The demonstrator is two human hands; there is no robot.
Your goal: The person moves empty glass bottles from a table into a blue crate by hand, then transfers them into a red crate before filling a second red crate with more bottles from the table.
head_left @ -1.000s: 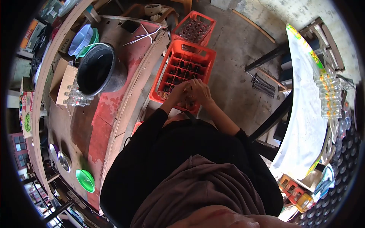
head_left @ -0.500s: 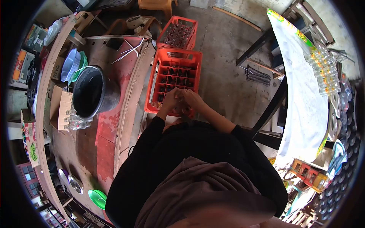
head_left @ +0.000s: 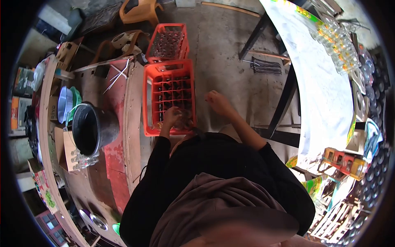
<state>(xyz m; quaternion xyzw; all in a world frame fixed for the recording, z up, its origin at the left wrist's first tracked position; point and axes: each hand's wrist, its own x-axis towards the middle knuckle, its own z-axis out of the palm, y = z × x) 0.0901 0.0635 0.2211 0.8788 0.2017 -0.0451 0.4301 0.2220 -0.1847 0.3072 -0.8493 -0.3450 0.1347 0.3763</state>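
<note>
In the head view, a red plastic bottle crate (head_left: 169, 64) with square compartments stands in front of my body, with dark bottles in several of them. My left hand (head_left: 170, 117) is at the crate's near end, with its fingers curled round a clear glass bottle (head_left: 183, 119). Part of that bottle is hidden by the hand and shadow. Over the floor just right of the crate, my right hand (head_left: 216, 101) is raised with its fingers curled together. Whether something small sits in it is hidden.
Behind stands a second red crate (head_left: 158, 59) packed with clear bottles. On the left table are a black bucket (head_left: 109, 127), basins (head_left: 65, 103) and small glass bottles (head_left: 84, 160). More clear bottles (head_left: 337, 47) lie on the white-covered table (head_left: 325, 107) at right.
My hands were together over the crate's near end; the right hand has moved away to the right, past the crate's side. The left hand stays at the bottle. The view has shifted.
</note>
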